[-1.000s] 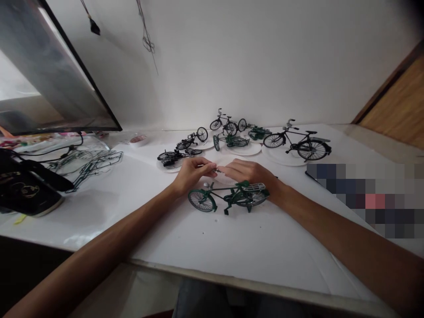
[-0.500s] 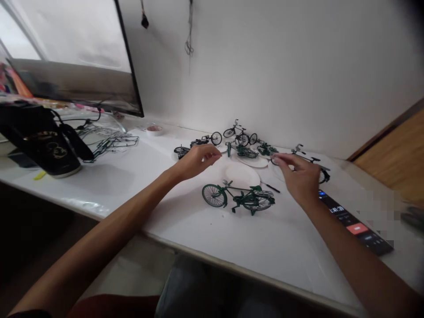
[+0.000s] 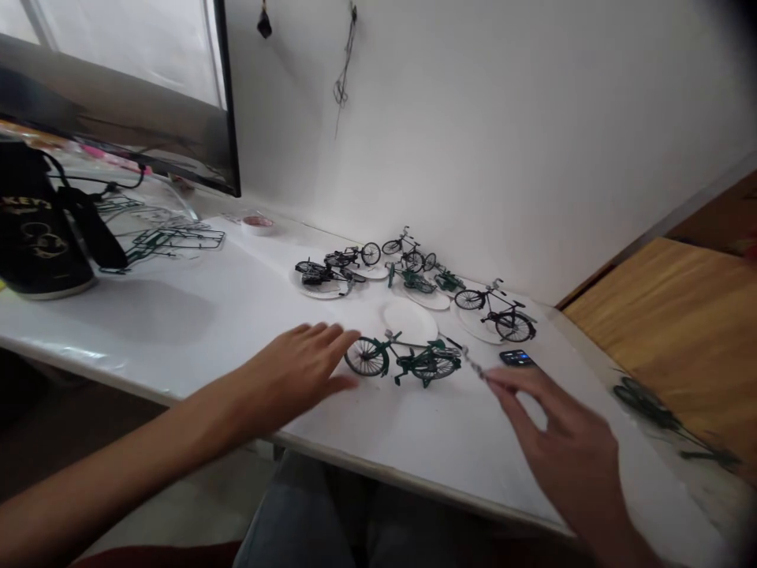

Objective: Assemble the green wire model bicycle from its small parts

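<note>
A green model bicycle (image 3: 408,360) stands on the white table (image 3: 195,315) in front of me. My left hand (image 3: 296,369) lies just left of its front wheel, fingers stretched out flat and holding nothing. My right hand (image 3: 561,442) hovers to the right of the bicycle's rear wheel. Its thumb and forefinger pinch a thin silvery part (image 3: 473,366) that points toward the bicycle. I cannot make out what that part is.
Several more model bicycles sit on white paper plates (image 3: 408,319) near the wall, one of them a black bicycle (image 3: 497,310). A phone (image 3: 516,357) lies right of the green bicycle. A monitor (image 3: 136,118), a black bag (image 3: 35,229) and wire frames (image 3: 165,237) stand at the left. Wooden boards (image 3: 668,315) lie at the right.
Both hands have left the spot above the green bicycle. The left hand dropped flat beside the front wheel; the right hand pulled back toward me and rightward. The view swung right.
</note>
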The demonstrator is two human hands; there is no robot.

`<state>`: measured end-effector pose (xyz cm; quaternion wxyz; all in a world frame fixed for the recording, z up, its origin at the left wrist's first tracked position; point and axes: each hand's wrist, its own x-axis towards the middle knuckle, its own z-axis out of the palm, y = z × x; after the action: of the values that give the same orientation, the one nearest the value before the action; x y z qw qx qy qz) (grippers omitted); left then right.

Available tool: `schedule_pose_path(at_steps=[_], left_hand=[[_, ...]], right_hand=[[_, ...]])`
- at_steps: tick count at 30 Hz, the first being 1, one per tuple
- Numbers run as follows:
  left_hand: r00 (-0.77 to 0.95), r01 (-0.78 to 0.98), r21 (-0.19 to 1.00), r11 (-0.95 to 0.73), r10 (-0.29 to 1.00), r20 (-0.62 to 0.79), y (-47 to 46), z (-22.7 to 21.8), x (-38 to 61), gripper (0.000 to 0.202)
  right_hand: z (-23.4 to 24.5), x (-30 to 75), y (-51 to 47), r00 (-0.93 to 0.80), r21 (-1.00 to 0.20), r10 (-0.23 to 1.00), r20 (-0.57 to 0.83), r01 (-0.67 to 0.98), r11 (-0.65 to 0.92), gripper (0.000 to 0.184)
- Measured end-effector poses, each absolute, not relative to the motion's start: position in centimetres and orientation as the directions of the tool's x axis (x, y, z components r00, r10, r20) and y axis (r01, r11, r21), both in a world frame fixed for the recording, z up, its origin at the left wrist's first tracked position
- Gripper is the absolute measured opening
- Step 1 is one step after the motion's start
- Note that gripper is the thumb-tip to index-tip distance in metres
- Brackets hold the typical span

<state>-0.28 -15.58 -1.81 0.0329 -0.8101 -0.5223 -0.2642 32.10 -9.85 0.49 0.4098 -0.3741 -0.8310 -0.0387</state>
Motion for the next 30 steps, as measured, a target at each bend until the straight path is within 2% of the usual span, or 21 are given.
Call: schedule_pose_path(at_steps=[1, 3, 6, 9, 11, 13, 16, 21, 23, 27, 30], left_hand=[[0.303, 0.874, 0.209, -0.438, 0.828, 0.472, -17.2, -2.8, -0.5, 0.056], [0.276, 0.894, 0.164, -0.417, 0.802, 0.53, -19.6, -4.5, -0.9, 0.071], [0.241, 0.927, 0.117, -0.356, 0.805, 0.543, -21.0, -6.0, -0.8, 0.08], [0.224, 0.937, 0.115, -0.33, 0.82, 0.526, -20.7, -6.8, 0.1, 0.089], [0.248, 0.941, 0.07, -0.331, 0.816, 0.522, -20.5, -7.2, 0.5, 0.092], [0.27, 0.944, 0.026, -0.33, 0.812, 0.518, -20.3, -7.4, 0.5, 0.094], [0.296, 0.935, 0.024, -0.353, 0.818, 0.493, -20.1, -7.3, 0.2, 0.094], [0.294, 0.923, 0.088, -0.374, 0.835, 0.465, -19.5, -6.6, 0.3, 0.09], [0.275, 0.922, 0.128, -0.364, 0.852, 0.444, -19.2, -6.6, 0.3, 0.09], [0.259, 0.908, 0.21, -0.363, 0.879, 0.401, -19.0, -6.6, -0.1, 0.094], [0.279, 0.87, 0.306, -0.386, 0.898, 0.34, -19.0, -5.8, -0.3, 0.094]], right_hand=[[-0.9, 32.5, -10.8, -0.325, -0.299, 0.635, 0.7, 0.675, 0.675, 0.01], [-3.6, 33.3, -12.0, -0.347, -0.378, 0.714, 0.608, 0.664, 0.645, 0.007], [-6.1, 33.9, -12.3, -0.024, -0.601, 0.803, 0.596, 0.65, 0.466, 0.012], [-6.9, 34.1, -11.7, 0.086, -0.728, 0.85, 0.52, 0.565, 0.388, 0.018], [-6.9, 34.1, -11.4, 0.092, -0.718, 0.832, 0.547, 0.562, 0.41, 0.018], [-6.9, 34.1, -11.3, 0.065, -0.66, 0.793, 0.605, 0.598, 0.455, 0.016], [-6.6, 34.1, -11.1, -0.026, -0.6, 0.792, 0.611, 0.638, 0.483, 0.014], [-6.1, 34.2, -10.0, -0.034, -0.691, 0.881, 0.472, 0.607, 0.393, 0.019], [-6.0, 34.3, -9.6, -0.046, -0.699, 0.887, 0.46, 0.597, 0.394, 0.02], [-5.2, 34.2, -9.7, -0.056, -0.642, 0.83, 0.555, 0.606, 0.47, 0.015], [-3.5, 33.0, -10.6, -0.053, -0.621, 0.765, 0.642, 0.548, 0.56, 0.009]])
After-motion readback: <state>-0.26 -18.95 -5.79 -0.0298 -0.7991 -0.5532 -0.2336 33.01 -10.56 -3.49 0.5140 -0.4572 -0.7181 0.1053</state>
